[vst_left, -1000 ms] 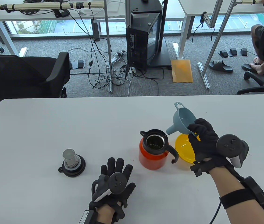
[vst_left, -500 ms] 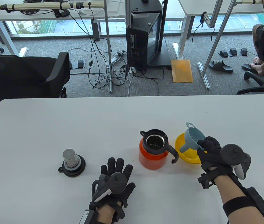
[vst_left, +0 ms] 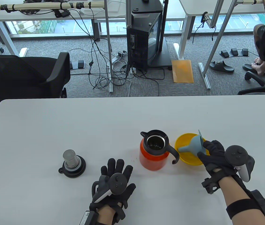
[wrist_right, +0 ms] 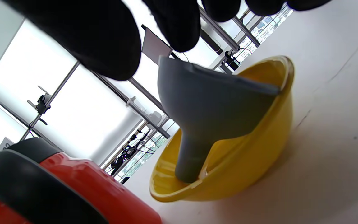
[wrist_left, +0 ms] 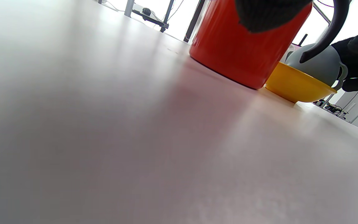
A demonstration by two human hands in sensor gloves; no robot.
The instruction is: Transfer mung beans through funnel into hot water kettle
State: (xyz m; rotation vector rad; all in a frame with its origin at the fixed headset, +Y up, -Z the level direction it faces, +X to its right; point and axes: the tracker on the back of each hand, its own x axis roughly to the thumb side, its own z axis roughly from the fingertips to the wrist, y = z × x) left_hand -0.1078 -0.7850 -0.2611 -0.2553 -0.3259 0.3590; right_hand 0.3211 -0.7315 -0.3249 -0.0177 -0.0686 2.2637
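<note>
Probably an office lab: desks (vst_left: 43, 11), swivel chairs (vst_left: 24, 77), computer tower (vst_left: 144, 39), tangled cables (vst_left: 99, 77).

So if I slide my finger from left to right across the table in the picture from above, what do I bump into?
The kettle lid → the left hand lying flat → the orange kettle → the yellow bowl with the blue funnel in it → the right hand at the funnel.

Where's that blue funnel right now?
In the table view, the funnel is right of the kettle, lying tilted in the yellow bowl with its spout down, at the right hand.
</note>
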